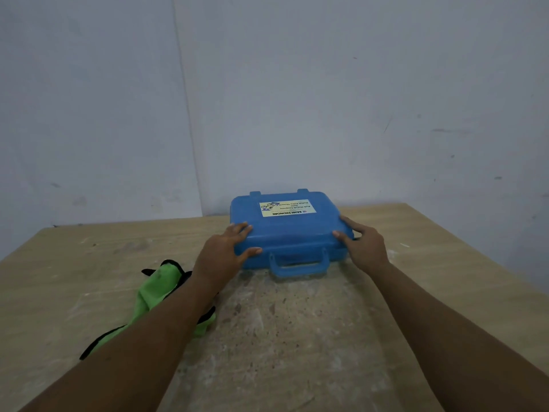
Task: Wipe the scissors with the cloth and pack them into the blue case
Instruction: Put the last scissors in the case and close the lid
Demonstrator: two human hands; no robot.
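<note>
The blue case (292, 230) lies flat and closed on the wooden table, handle (298, 264) toward me, with a yellow label on its lid. My left hand (225, 248) grips the case's near left corner, fingers on the lid and thumb on the front edge. My right hand (361, 243) holds the near right corner the same way. The green cloth (154, 289) with black trim lies crumpled on the table to the left, partly under my left forearm. No scissors are in sight.
The wooden table (282, 337) is worn and stained in the middle. Its far edge meets a pale wall (267, 99) right behind the case. The table's right edge runs diagonally past my right arm.
</note>
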